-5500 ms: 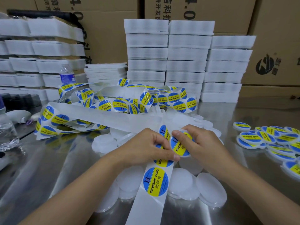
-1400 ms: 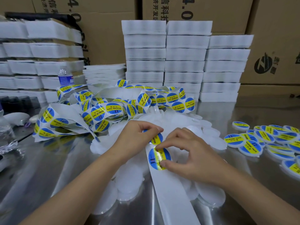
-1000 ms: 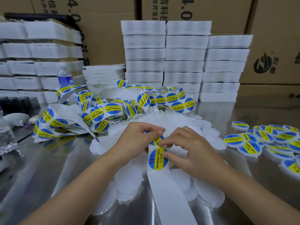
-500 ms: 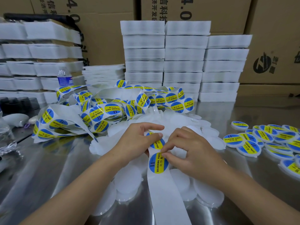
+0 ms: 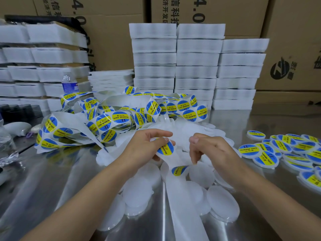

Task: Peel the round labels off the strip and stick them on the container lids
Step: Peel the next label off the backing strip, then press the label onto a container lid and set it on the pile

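Note:
The white backing strip (image 5: 184,211) runs from the bottom of the view up into my left hand (image 5: 144,150), which grips it just behind a blue and yellow round label (image 5: 167,148). A second label (image 5: 178,170) sits lower on the strip, curled and partly hidden. My right hand (image 5: 212,152) hovers just right of the strip with its fingers curled down near that label and its thumb raised. Whether it pinches anything is unclear. Blank white lids (image 5: 222,204) lie in a pile under both hands.
Labelled lids (image 5: 267,158) are spread at the right on the steel table (image 5: 43,188). A tangle of label strip (image 5: 112,119) lies behind my hands. Stacks of white foam trays (image 5: 196,66) and cardboard boxes stand at the back, a water bottle (image 5: 68,84) at the left.
My right hand has come off the label on the strip and moved right. My left hand lifted and bent the strip, so the upper label tilts up. Earlier, one labelled lid joined the right group.

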Motion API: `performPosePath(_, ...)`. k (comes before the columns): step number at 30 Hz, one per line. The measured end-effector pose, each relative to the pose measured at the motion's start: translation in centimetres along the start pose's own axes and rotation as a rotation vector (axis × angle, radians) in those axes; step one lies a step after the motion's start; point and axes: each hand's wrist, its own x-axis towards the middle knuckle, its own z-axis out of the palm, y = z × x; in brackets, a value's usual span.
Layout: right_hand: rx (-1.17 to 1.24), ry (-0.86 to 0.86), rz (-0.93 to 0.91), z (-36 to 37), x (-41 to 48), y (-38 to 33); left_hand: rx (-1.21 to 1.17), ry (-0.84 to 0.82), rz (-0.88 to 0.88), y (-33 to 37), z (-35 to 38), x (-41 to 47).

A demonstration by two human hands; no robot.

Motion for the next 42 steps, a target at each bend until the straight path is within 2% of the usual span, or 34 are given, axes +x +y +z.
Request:
performPosePath(6,0.08,0.081,0.08,-0.4,0.3,-0.1,-0.036,0.025,0.006,0.2,0.0,0.0)
performPosePath(9,0.159,0.191,0.149,-0.6,0.6,-0.3,-0.043,0.049,0.004,0.2,0.0,-0.1)
performPosePath(12,0.054,0.275,0.222,-0.8,0.8,-0.1,-0.076,0.169,-0.024,0.2,-0.2,0.1)
performPosePath(14,-0.104,0.169,0.246,-0.8,0.6,-0.1,-0.091,0.262,-0.031,0.2,-0.6,0.2)
performPosePath(18,-0.398,-0.215,0.191,-0.6,-0.4,-0.1,-0.067,0.362,-0.024,0.4,-1.2,0.4)
performPosePath(22,-0.511,-0.472,0.144,-0.7,-1.3,-0.1,-0.069,0.37,-0.03,0.6,-1.2,0.5)
performPosePath(28,-0.646,-0.535,0.15,-0.4,-1.8,-0.8,-0.052,0.342,-0.005,0.7,-0.9,0.2)
performPosePath(35,-0.544,-0.495,0.149,-0.6,-1.7,-0.5,-0.049,0.328,0.0,0.7,-0.9,0.3)
performPosePath(42,-0.571,-0.497,0.164,-0.4,-1.5,-0.4,-0.023,0.316,0.008,0.5,-0.9,0.3)
